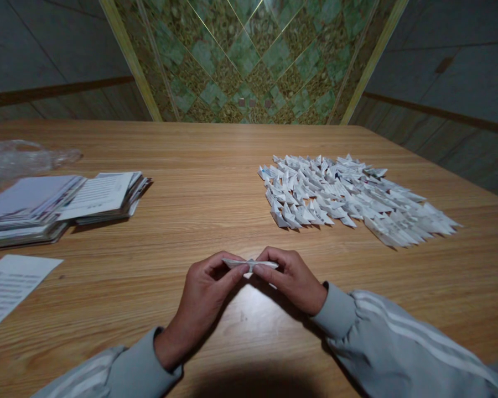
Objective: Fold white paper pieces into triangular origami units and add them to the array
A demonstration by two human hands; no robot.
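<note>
Left hand (203,298) and right hand (290,279) both pinch a small folded paper piece (249,264) between fingertips, just above the worktop (216,182) near its front edge. Looks mid-fold; next crease needs a firm press along the edge. Thin white paper, pointed shape. Right: pile of folded triangular pieces (348,199). Left: flat printed sheet stacks (58,204), crinkled clear plastic (20,157).

Both hands meet lower centre of frame: left hand (203,301) and right hand (292,279) fingertips pinched together, forearms angled inward.
</note>
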